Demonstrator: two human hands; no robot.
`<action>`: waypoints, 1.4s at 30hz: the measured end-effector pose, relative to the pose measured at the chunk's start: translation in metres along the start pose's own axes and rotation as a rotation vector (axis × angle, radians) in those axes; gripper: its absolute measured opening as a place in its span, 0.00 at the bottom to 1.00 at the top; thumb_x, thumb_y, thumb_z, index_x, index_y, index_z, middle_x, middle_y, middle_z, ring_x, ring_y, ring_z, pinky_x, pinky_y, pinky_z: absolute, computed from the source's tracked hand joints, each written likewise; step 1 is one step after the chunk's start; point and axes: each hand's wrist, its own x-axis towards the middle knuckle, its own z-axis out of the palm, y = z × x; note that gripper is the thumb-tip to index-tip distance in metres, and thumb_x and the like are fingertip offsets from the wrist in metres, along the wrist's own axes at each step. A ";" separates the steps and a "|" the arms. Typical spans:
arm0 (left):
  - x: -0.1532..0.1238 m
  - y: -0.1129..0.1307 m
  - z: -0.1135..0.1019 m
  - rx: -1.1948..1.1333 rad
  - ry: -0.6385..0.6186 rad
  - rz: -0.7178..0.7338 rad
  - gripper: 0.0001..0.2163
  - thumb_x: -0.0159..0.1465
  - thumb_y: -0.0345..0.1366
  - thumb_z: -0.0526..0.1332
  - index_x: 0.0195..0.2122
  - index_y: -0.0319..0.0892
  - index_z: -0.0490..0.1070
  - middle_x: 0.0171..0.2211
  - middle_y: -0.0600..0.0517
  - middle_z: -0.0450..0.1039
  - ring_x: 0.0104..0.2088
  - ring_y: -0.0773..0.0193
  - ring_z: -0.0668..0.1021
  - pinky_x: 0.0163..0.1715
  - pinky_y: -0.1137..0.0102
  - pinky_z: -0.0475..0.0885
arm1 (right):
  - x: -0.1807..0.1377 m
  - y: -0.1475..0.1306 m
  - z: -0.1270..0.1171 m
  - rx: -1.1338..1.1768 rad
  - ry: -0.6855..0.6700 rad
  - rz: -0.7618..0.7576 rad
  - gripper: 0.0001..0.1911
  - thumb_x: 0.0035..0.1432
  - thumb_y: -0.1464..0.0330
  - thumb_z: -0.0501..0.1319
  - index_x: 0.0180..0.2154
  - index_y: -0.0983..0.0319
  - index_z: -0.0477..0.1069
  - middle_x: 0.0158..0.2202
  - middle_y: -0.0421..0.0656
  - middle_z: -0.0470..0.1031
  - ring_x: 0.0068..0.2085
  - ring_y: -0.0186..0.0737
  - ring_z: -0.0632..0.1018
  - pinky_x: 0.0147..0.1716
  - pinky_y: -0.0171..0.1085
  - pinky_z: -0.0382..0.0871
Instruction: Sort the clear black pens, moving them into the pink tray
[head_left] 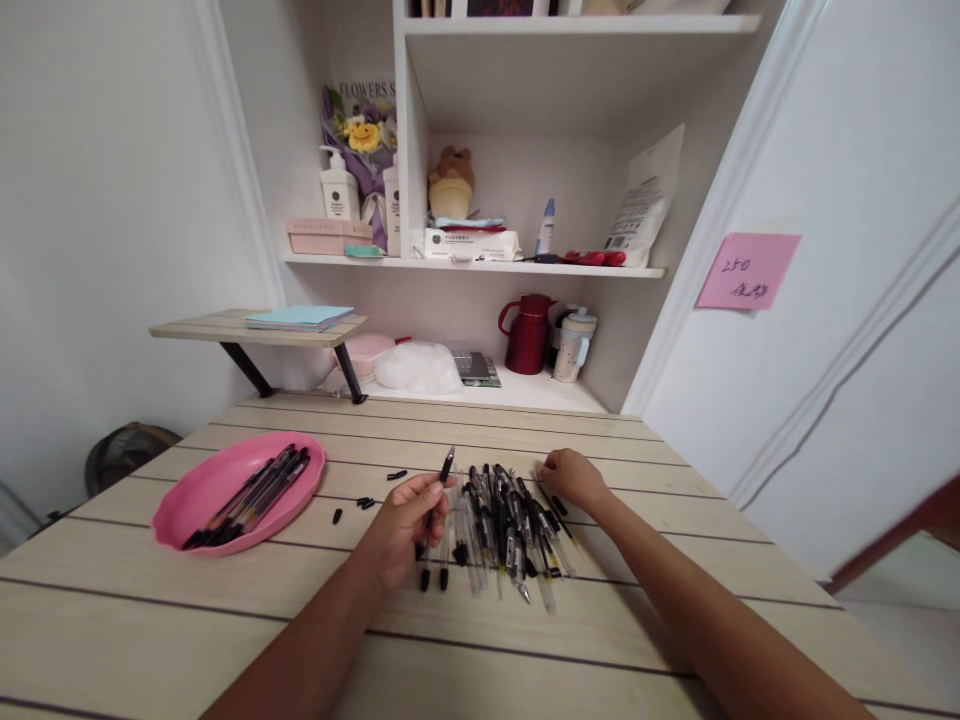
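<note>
My left hand [409, 520] is closed around a pen [448, 464], whose silver tip and black grip point up past the thumb. Just right of it lies a loose heap of pen parts [510, 525], with clear barrels, black grips and refills mixed together. At the heap's far right edge, my right hand [574, 478] has its fingers curled down to the table beside dark pen parts. What those fingertips hold, if anything, is hidden. Several small black caps [365, 503] are scattered left of my left hand. A pink tray [169, 510] holds a row of pens [251, 500].
At the back left stands a small raised shelf [199, 325] bearing blue-covered paper [300, 318]. Behind the table are a red jug [528, 335], a pale cup [575, 345] and a white plastic bag [418, 368]. Shelves [525, 265] rise above.
</note>
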 end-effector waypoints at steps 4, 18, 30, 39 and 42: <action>0.000 0.002 -0.002 -0.037 -0.008 0.008 0.11 0.55 0.38 0.59 0.37 0.39 0.68 0.22 0.55 0.65 0.16 0.75 0.65 0.14 0.78 0.57 | -0.001 -0.001 0.000 -0.020 -0.029 0.006 0.14 0.48 0.61 0.56 0.28 0.63 0.74 0.32 0.50 0.76 0.34 0.42 0.75 0.26 0.33 0.57; 0.000 0.004 -0.005 -0.154 -0.035 -0.055 0.11 0.56 0.38 0.58 0.38 0.39 0.68 0.22 0.54 0.66 0.17 0.74 0.68 0.15 0.79 0.60 | -0.010 0.005 0.005 -0.004 -0.070 -0.022 0.14 0.46 0.59 0.56 0.25 0.62 0.73 0.28 0.47 0.76 0.30 0.40 0.74 0.23 0.33 0.56; 0.002 0.011 -0.010 -0.298 0.009 0.011 0.07 0.50 0.27 0.63 0.30 0.39 0.66 0.25 0.55 0.67 0.22 0.74 0.70 0.19 0.79 0.66 | -0.011 0.018 -0.001 0.056 -0.037 -0.041 0.12 0.48 0.65 0.54 0.26 0.64 0.73 0.25 0.46 0.75 0.28 0.37 0.73 0.24 0.31 0.56; 0.005 0.012 -0.016 -0.265 0.017 0.052 0.08 0.50 0.27 0.63 0.28 0.39 0.64 0.24 0.56 0.65 0.20 0.75 0.69 0.18 0.80 0.64 | -0.004 -0.025 -0.009 0.050 -0.053 -0.113 0.13 0.46 0.62 0.57 0.27 0.63 0.75 0.28 0.47 0.76 0.31 0.39 0.74 0.26 0.32 0.58; 0.005 0.012 -0.017 -0.266 0.026 0.050 0.08 0.50 0.27 0.63 0.29 0.39 0.64 0.24 0.57 0.65 0.20 0.75 0.68 0.18 0.80 0.64 | 0.004 -0.037 -0.010 0.040 -0.062 -0.112 0.12 0.45 0.64 0.57 0.29 0.63 0.75 0.31 0.47 0.76 0.32 0.39 0.74 0.27 0.31 0.60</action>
